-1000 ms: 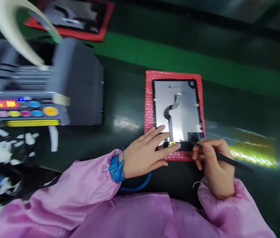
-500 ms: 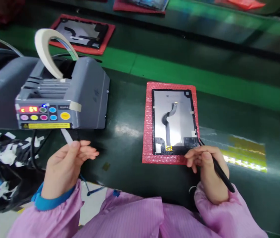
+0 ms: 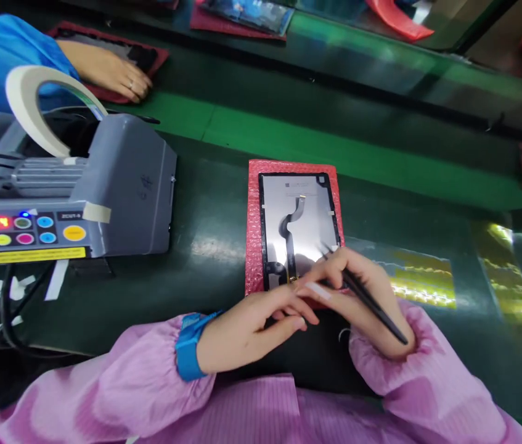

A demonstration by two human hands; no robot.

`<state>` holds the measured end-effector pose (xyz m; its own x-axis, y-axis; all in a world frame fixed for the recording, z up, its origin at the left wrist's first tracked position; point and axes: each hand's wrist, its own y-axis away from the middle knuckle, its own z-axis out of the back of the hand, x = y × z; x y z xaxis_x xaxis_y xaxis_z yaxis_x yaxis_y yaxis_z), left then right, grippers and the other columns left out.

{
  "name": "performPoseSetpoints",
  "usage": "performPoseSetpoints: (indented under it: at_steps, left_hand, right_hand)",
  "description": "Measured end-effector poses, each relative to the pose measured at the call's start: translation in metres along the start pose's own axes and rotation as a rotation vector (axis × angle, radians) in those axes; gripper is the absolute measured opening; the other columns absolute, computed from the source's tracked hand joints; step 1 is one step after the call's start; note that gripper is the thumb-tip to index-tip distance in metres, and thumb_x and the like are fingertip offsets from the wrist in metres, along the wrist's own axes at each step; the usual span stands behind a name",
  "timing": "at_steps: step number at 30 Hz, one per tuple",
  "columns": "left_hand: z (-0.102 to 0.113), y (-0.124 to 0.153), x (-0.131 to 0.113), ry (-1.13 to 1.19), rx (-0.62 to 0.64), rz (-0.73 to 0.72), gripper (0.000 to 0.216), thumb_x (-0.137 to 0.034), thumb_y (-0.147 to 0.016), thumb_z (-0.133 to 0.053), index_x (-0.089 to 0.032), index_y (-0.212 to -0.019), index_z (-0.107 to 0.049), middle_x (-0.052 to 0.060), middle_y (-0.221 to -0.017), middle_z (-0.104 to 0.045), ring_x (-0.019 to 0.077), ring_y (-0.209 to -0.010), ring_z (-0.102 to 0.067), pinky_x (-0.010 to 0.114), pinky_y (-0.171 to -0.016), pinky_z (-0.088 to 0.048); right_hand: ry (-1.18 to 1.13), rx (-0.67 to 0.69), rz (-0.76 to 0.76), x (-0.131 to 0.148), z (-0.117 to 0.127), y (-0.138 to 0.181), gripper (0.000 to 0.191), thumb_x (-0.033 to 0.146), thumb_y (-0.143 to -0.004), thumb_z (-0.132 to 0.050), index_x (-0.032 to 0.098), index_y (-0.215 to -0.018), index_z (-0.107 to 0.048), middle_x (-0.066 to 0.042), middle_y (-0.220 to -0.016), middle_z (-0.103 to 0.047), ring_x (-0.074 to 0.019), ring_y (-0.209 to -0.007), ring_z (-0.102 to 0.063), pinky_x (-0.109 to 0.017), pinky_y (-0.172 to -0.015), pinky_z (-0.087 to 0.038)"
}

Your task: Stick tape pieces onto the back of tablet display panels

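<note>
A tablet panel (image 3: 304,228) with a black flex cable lies face down on a red bubble-wrap pad (image 3: 254,234) in front of me. My left hand (image 3: 251,324) reaches to its near edge, fingers pinched on a small strip of white tape (image 3: 318,290). My right hand (image 3: 357,296) meets it there, gripping black tweezers (image 3: 367,299) whose tips point over the panel's lower right corner. Both hands cover the panel's near edge.
A grey tape dispenser machine (image 3: 71,191) with coloured buttons and a white tape roll (image 3: 34,102) stands at left, cables and tape scraps below it. A co-worker's hand (image 3: 108,68) in a blue sleeve rests on another pad beyond. A green conveyor strip (image 3: 381,154) runs behind.
My left hand moved from the dispenser's outlet, where it took a tape strip, back right to the panel's near edge. My right hand shifted left to meet it. The view turned slightly right.
</note>
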<state>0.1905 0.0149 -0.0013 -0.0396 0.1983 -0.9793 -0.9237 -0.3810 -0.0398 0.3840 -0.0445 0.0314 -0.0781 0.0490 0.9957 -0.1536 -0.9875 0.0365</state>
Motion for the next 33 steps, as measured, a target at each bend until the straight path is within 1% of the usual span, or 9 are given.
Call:
performPoseSetpoints:
  at_steps: [2,4,6,9,12,15,21,27,33]
  left_hand:
    - [0.011,-0.008,0.009,-0.243,-0.054,-0.043,0.046,-0.028,-0.109,-0.043,-0.023,-0.154,-0.048,0.011,-0.127,-0.074,0.0203,-0.103,-0.072,0.033,-0.082,-0.06]
    - [0.025,-0.016,0.02,-0.637,-0.127,-0.065,0.043,-0.024,-0.107,-0.046,-0.025,-0.149,-0.055,0.01,-0.138,-0.07,0.0275,-0.12,-0.065,0.044,-0.096,-0.054]
    - [0.039,-0.021,0.031,-1.0,-0.172,-0.081,0.038,-0.023,-0.106,-0.049,-0.026,-0.14,-0.063,0.007,-0.146,-0.066,0.0348,-0.131,-0.056,0.052,-0.102,-0.046]
    - [0.054,-0.025,0.044,-1.251,-0.2,-0.111,0.032,-0.026,-0.107,-0.048,-0.023,-0.131,-0.069,0.005,-0.147,-0.066,0.0374,-0.131,-0.054,0.052,-0.097,-0.042]
    - [0.058,-0.023,0.052,-1.271,-0.222,-0.139,0.032,-0.025,-0.107,-0.046,-0.021,-0.127,-0.071,0.005,-0.144,-0.069,0.037,-0.128,-0.055,0.052,-0.095,-0.04]
    - [0.059,-0.021,0.055,-1.198,-0.246,-0.135,0.033,-0.024,-0.107,-0.046,-0.019,-0.128,-0.07,0.006,-0.141,-0.07,0.0379,-0.13,-0.054,0.052,-0.095,-0.04]
    - [0.061,-0.021,0.059,-1.121,-0.232,-0.119,0.037,-0.026,-0.108,-0.044,-0.019,-0.135,-0.067,0.007,-0.142,-0.07,0.0373,-0.131,-0.052,0.05,-0.095,-0.038]
    - [0.062,-0.021,0.06,-1.16,-0.215,-0.132,0.039,-0.034,-0.108,-0.046,-0.029,-0.143,-0.063,0.002,-0.146,-0.067,0.0377,-0.13,-0.051,0.049,-0.095,-0.037]
    - [0.062,-0.026,0.06,-1.141,-0.243,-0.134,0.043,-0.033,-0.11,-0.039,-0.023,-0.145,-0.062,0.005,-0.139,-0.071,0.0342,-0.129,-0.053,0.047,-0.095,-0.037]
  right_hand:
    - [-0.002,-0.132,0.057,0.002,0.013,-0.018,0.046,0.032,-0.083,-0.086,0.025,-0.071,-0.043,0.001,-0.077,-0.077,-0.0169,-0.073,-0.075,-0.028,-0.066,-0.059]
    - [-0.004,-0.23,0.091,0.0,0.025,-0.036,0.046,0.033,-0.079,-0.09,0.026,-0.074,-0.044,0.002,-0.077,-0.076,-0.0169,-0.074,-0.073,-0.028,-0.066,-0.058]
    - [0.03,-0.216,0.043,-0.006,0.031,-0.051,0.047,0.036,-0.076,-0.091,0.026,-0.077,-0.045,0.001,-0.079,-0.075,-0.016,-0.071,-0.069,-0.027,-0.061,-0.054]
    - [0.065,-0.075,-0.106,-0.02,0.026,-0.065,0.051,0.042,-0.074,-0.091,0.025,-0.078,-0.043,0.001,-0.078,-0.073,-0.0132,-0.063,-0.06,-0.026,-0.054,-0.045]
    - [0.059,0.058,-0.152,-0.033,0.015,-0.071,0.052,0.044,-0.076,-0.089,0.025,-0.078,-0.041,0.002,-0.077,-0.071,-0.0106,-0.059,-0.051,-0.026,-0.056,-0.039]
    - [0.13,0.112,-0.138,-0.039,0.008,-0.076,0.049,0.045,-0.081,-0.084,0.025,-0.079,-0.04,0.002,-0.081,-0.071,-0.0101,-0.06,-0.045,-0.028,-0.06,-0.037]
    - [0.279,0.087,-0.084,-0.045,0.004,-0.079,0.043,0.037,-0.086,-0.079,0.026,-0.079,-0.038,0.002,-0.081,-0.072,-0.0103,-0.058,-0.045,-0.029,-0.06,-0.035]
    - [0.349,0.065,-0.029,-0.048,0.003,-0.076,0.037,0.024,-0.085,-0.075,0.026,-0.081,-0.039,0.002,-0.085,-0.076,-0.0112,-0.058,-0.05,-0.029,-0.061,-0.038]
    - [0.382,-0.009,-0.034,-0.05,0.0,-0.081,0.048,0.04,-0.081,-0.082,0.027,-0.087,-0.037,0.004,-0.08,-0.07,-0.0125,-0.059,-0.053,-0.03,-0.063,-0.041]
